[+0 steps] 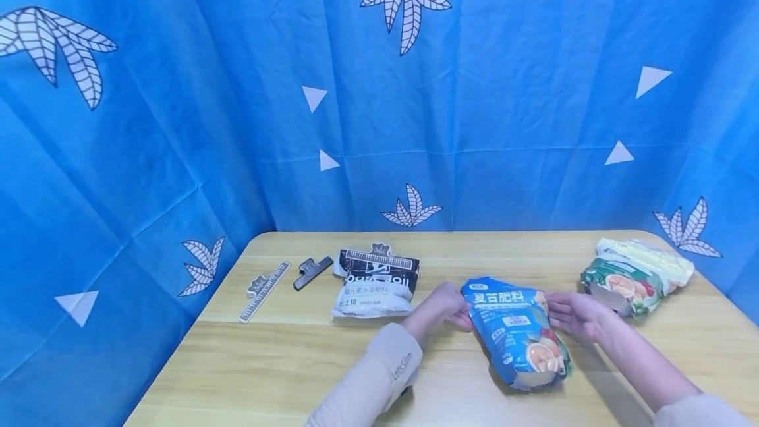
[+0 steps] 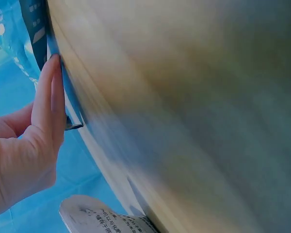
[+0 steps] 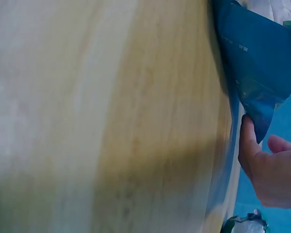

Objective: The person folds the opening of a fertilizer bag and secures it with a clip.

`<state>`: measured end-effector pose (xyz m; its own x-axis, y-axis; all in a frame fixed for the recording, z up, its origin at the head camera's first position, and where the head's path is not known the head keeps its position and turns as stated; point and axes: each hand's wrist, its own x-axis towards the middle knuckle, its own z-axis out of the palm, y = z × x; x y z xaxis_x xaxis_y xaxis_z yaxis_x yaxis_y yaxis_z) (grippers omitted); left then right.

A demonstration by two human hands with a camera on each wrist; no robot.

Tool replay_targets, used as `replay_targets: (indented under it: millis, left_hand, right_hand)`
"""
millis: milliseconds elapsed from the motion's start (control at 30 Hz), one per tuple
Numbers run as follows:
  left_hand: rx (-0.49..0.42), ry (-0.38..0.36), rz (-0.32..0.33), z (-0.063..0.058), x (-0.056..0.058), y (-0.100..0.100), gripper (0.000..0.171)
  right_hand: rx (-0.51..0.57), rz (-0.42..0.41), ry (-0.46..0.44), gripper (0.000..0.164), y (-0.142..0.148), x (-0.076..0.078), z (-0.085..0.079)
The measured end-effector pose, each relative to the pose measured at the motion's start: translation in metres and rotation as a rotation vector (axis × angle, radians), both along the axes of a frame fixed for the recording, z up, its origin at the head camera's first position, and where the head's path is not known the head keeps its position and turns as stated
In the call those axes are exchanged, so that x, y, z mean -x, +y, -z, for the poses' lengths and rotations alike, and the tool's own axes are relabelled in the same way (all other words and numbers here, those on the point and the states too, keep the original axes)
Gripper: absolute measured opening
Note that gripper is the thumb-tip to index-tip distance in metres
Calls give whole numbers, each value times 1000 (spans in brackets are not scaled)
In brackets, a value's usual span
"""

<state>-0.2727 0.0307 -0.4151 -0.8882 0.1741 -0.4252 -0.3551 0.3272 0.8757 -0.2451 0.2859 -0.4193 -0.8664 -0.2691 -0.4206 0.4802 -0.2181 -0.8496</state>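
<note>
A blue fertilizer bag [image 1: 516, 335] with fruit pictures and white lettering is held between both hands over the right-centre of the table. At its upper left edge, my left hand [image 1: 443, 308] pinches the film; in the left wrist view its fingers [image 2: 46, 104] lie fairly straight along the bag's edge. My right hand [image 1: 578, 316] pinches the opposite upper edge. The right wrist view shows a pointed blue corner [image 3: 259, 124] of the bag between index finger and thumb. The bag's lower end points toward me, close over the tabletop.
Left of the bag lies a black-and-white soil bag [image 1: 373, 295], its top closed by a ruler-patterned clip [image 1: 379, 256]. Farther left are a black clip [image 1: 312, 272] and a white ruler-patterned clip [image 1: 265, 292]. A green bag [image 1: 628, 282] lies back right. Blue curtains [image 1: 504, 84] surround the table.
</note>
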Motion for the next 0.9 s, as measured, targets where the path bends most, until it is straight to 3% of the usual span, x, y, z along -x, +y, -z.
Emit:
replay_targets:
  millis: [100, 233, 400, 567, 733, 900]
  left_hand:
    - [-16, 15, 18, -3, 1, -3, 5]
    - [-58, 52, 35, -12, 5, -7, 6]
    - [-48, 129, 27, -28, 13, -10, 4]
    - [-12, 221, 15, -38, 14, -13, 11]
    - [-38, 321, 21, -42, 12, -20, 6]
    - [-10, 464, 25, -46, 10, -28, 7]
  right_hand:
    - [39, 0, 3, 11, 0, -1, 0]
    - [89, -2, 13, 17, -1, 0, -6]
    - [138, 43, 60, 16, -7, 1, -20]
    - [148, 125, 157, 20, -16, -2, -33]
    - [152, 205, 223, 20, -26, -7, -42]
    - [157, 250, 327, 17, -33, -12, -51]
